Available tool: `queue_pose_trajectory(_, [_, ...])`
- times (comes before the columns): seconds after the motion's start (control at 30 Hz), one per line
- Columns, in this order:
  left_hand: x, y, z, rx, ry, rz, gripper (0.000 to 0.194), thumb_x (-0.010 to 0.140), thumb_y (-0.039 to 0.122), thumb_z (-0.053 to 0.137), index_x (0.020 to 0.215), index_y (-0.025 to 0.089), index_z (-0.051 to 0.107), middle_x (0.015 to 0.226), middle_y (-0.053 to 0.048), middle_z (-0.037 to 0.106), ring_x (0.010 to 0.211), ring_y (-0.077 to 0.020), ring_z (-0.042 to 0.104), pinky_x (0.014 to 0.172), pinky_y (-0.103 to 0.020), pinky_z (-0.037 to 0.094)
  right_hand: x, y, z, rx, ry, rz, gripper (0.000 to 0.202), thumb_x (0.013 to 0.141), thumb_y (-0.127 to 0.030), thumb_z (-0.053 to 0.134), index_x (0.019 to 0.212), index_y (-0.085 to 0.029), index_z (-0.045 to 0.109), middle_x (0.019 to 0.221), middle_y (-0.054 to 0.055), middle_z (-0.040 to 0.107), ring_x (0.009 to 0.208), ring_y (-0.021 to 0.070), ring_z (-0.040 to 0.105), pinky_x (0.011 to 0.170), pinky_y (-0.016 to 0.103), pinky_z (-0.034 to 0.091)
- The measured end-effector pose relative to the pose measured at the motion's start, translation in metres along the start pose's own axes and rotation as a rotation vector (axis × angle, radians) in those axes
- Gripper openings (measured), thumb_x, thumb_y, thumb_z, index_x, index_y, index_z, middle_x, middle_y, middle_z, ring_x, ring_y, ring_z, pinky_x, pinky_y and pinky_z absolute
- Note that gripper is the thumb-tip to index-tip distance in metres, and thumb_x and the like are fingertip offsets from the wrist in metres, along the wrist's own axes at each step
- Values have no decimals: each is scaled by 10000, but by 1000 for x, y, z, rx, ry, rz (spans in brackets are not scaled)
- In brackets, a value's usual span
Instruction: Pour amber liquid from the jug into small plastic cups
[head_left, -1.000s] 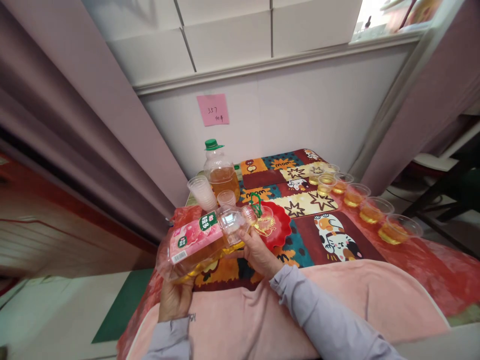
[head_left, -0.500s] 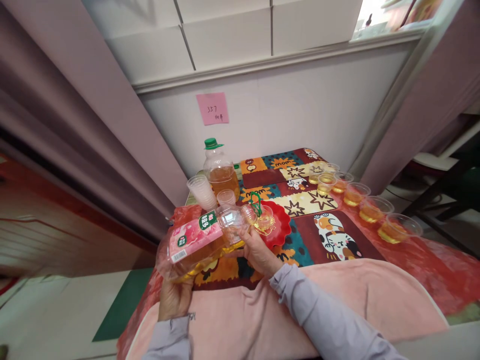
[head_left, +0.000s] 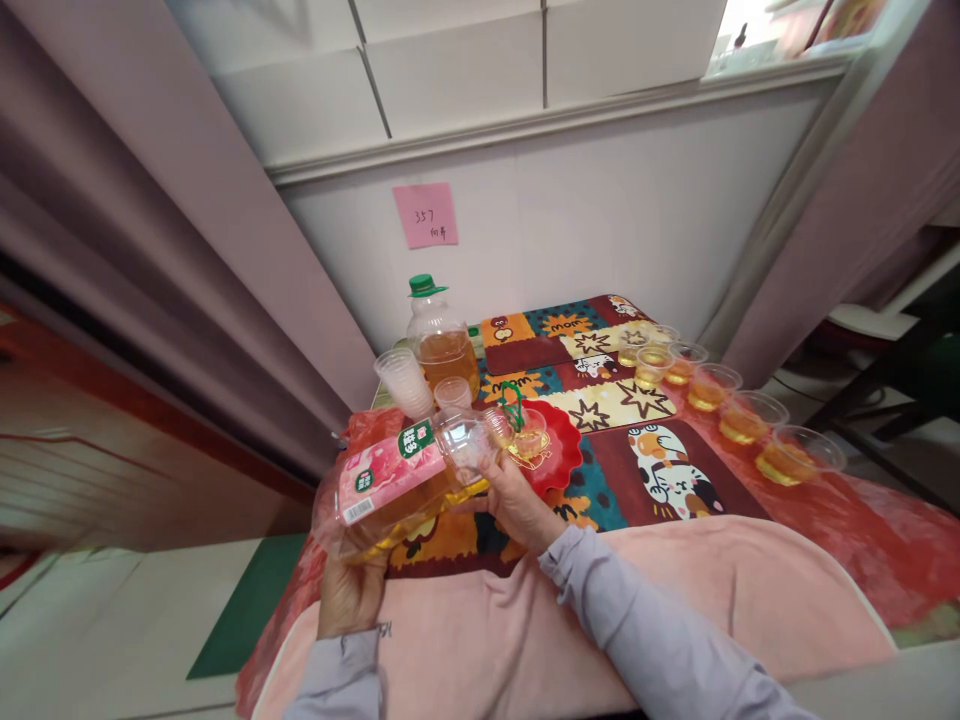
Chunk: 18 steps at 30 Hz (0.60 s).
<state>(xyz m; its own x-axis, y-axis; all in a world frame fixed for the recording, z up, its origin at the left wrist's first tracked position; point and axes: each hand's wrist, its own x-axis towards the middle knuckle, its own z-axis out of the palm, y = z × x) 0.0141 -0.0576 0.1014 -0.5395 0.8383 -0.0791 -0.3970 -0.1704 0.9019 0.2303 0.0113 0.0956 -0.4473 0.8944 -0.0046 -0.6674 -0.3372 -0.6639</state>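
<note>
A large clear bottle [head_left: 397, 480] of amber drink with a pink label lies tilted in both hands, its mouth pointing right. My left hand [head_left: 351, 590] supports the bottle's base from below. My right hand [head_left: 514, 500] is wrapped round the bottle near its neck. Under the bottle's mouth, a clear plastic cup [head_left: 531, 440] with some yellow liquid stands on a red scalloped plate [head_left: 566, 455]. A green loop [head_left: 512, 405], perhaps the bottle's handle, shows by the neck. The fingers of my left hand are partly hidden by the bottle.
Behind stand a jug [head_left: 446, 350] with a green hat-shaped lid, a stack of plastic cups [head_left: 403, 382] and a single cup [head_left: 453, 393]. Several filled cups [head_left: 787, 455] line the table's right side. A pink cloth [head_left: 705, 590] covers the near edge; patterned mats [head_left: 622, 470] lie beyond.
Both hands and the tilted bottle stay almost in place. No clear movement shows among the cups, plate or jug.
</note>
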Motion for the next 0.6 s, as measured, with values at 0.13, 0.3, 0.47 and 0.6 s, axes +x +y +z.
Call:
queue_pose_trajectory(0.13, [1, -2, -1, 12, 46, -25, 743, 694, 661, 921, 1359, 388, 734, 1529, -40, 689, 1502, -405, 553, 980, -516, 691, -1, -1, 0, -12, -14, 2, 751, 827, -632, 873, 1410, -337, 502, 1536, 57, 620, 1159, 255, 759, 809, 445, 737])
queue_pose_trajectory(0.3, [1, -2, -3, -2, 53, -19, 729, 700, 615, 938, 1355, 362, 742, 1449, -73, 741, 1471, -394, 589, 1009, -511, 675, 0, -2, 1, -11, -8, 2, 766, 829, -619, 874, 1434, -339, 498, 1570, 63, 595, 1200, 261, 745, 793, 421, 738])
queue_pose_trajectory(0.47, [-3, 3, 6, -12, 3, 24, 849, 739, 588, 934, 1503, 372, 632, 1590, -47, 640, 1506, -375, 556, 1013, -477, 674, 0, 1, -1, 3, -11, -6, 825, 850, -600, 866, 1522, -401, 432, 1581, 40, 588, 1160, 246, 758, 776, 410, 739])
queue_pose_trajectory(0.6, [-5, 5, 10, -15, -35, 43, 822, 789, 566, 908, 1532, 392, 602, 1611, -46, 620, 1497, -366, 566, 1013, -478, 673, 0, 1, -1, -5, -18, -14, 795, 860, -607, 857, 1515, -399, 458, 1553, 41, 607, 1189, 251, 744, 812, 425, 736])
